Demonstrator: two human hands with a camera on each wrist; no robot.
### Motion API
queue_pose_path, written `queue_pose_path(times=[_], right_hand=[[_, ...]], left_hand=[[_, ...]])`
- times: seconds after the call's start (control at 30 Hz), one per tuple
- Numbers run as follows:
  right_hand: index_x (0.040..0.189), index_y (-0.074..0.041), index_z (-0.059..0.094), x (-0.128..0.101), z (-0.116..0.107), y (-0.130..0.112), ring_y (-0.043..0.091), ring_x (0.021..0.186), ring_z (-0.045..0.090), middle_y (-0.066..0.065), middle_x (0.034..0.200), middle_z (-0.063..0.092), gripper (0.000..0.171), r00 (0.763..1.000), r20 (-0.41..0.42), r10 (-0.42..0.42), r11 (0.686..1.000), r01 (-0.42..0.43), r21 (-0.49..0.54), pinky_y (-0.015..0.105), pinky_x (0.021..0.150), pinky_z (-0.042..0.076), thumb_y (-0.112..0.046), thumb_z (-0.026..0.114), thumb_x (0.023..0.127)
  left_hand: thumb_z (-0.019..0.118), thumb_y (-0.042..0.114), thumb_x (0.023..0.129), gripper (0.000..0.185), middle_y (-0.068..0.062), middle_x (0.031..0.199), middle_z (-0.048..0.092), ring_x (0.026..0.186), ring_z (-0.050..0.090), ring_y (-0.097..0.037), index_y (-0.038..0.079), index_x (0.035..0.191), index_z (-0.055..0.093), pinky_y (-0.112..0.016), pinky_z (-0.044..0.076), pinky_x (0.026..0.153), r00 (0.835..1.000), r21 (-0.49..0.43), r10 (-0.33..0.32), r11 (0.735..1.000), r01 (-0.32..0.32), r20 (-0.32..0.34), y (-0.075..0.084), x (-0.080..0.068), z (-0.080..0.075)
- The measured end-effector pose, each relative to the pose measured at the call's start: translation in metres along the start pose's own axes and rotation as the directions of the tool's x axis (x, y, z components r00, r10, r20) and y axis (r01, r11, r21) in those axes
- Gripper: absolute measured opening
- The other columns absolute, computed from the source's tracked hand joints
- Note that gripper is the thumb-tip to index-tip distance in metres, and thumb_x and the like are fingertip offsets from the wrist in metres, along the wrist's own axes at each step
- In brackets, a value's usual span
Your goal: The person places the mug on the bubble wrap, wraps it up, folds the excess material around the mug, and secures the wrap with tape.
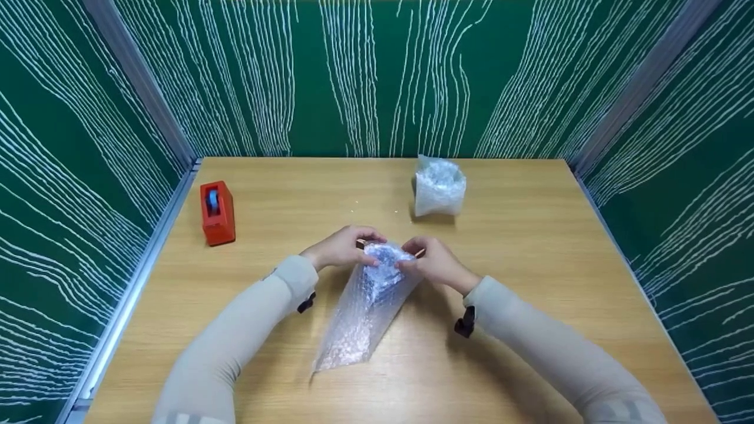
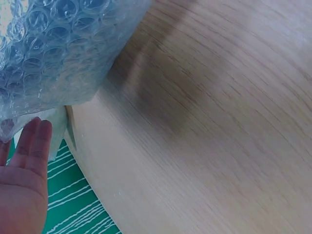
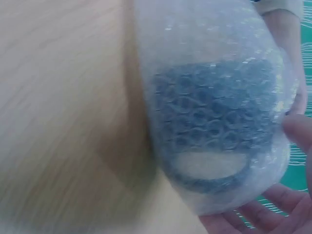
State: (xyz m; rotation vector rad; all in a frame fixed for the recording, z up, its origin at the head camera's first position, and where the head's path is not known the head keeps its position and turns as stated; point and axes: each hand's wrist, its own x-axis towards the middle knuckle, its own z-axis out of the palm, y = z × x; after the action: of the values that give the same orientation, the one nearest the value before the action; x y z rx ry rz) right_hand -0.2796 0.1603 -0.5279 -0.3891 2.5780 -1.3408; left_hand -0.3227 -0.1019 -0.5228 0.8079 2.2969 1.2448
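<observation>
A dark object with a ring-shaped handle (image 3: 214, 126) lies inside a sheet of bubble wrap (image 1: 360, 312) at the middle of the wooden table (image 1: 530, 247). My left hand (image 1: 360, 248) grips the wrapped end from the left, fingers curled over its top. From the right, my right hand (image 1: 412, 257) pinches the same end. The loose tail of the wrap trails toward me on the table. In the left wrist view, my left hand (image 2: 24, 161) touches the bubble wrap (image 2: 53, 48) from below. In the right wrist view, my right fingers (image 3: 263, 219) sit under the bundle.
A second bubble-wrapped bundle (image 1: 439, 187) stands at the back of the table, right of centre. A red tape dispenser (image 1: 217, 212) sits near the left edge. Green patterned walls (image 1: 377, 76) close in the back and both sides.
</observation>
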Motion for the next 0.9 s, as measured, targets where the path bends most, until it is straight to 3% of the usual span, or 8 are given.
queue_pose_path(times=[0.2,0.37,0.53,0.77,0.9], right_hand=[[0.109,0.003,0.078,0.001,0.001,-0.002,0.019,0.082,0.069,0.015,0.099,0.079,0.029,1.000,-0.017,-0.018,1.000,0.018,-0.006,0.026,0.071,0.059,-0.015,0.086,0.087],[0.108,0.000,0.079,0.001,0.004,-0.004,0.019,0.082,0.069,0.013,0.097,0.079,0.024,0.999,-0.047,-0.008,1.000,0.007,-0.028,0.029,0.074,0.060,-0.014,0.084,0.090],[0.109,0.002,0.078,0.002,0.002,-0.006,0.022,0.085,0.070,0.015,0.098,0.079,0.022,0.999,-0.044,0.003,0.999,-0.005,-0.035,0.031,0.077,0.061,-0.010,0.083,0.090],[0.115,0.005,0.077,0.006,-0.005,-0.003,0.027,0.093,0.074,0.020,0.106,0.080,0.026,0.999,-0.042,-0.007,0.999,0.006,-0.036,0.041,0.088,0.065,-0.007,0.080,0.091],[0.118,0.004,0.077,0.013,-0.008,-0.001,0.030,0.097,0.075,0.020,0.110,0.080,0.027,0.999,-0.044,-0.026,0.999,0.024,-0.048,0.045,0.092,0.065,-0.009,0.080,0.095]], left_hand=[[0.085,0.027,0.096,0.052,-0.001,0.145,0.068,0.138,0.060,-0.025,0.020,0.144,0.068,-0.048,0.049,0.122,0.998,-0.003,-0.029,1.000,0.030,0.046,-0.002,-0.005,-0.004],[0.091,0.036,0.089,0.068,0.004,0.153,0.063,0.144,0.055,-0.027,0.030,0.151,0.064,-0.056,0.044,0.125,0.992,0.013,-0.057,0.998,0.056,0.110,-0.002,-0.010,-0.010],[0.094,0.028,0.085,0.080,0.003,0.160,0.058,0.149,0.051,-0.029,0.030,0.156,0.059,-0.057,0.043,0.126,0.987,0.029,-0.050,0.999,0.046,0.154,-0.001,-0.013,-0.012],[0.094,0.024,0.086,0.079,0.004,0.161,0.057,0.153,0.049,-0.025,0.030,0.157,0.058,-0.051,0.043,0.127,0.995,0.041,-0.045,0.998,0.042,0.088,-0.004,-0.010,-0.006],[0.093,0.026,0.088,0.080,0.004,0.166,0.053,0.158,0.043,-0.027,0.029,0.159,0.057,-0.055,0.036,0.131,0.999,0.063,-0.039,0.997,0.037,0.030,-0.004,-0.009,-0.004]])
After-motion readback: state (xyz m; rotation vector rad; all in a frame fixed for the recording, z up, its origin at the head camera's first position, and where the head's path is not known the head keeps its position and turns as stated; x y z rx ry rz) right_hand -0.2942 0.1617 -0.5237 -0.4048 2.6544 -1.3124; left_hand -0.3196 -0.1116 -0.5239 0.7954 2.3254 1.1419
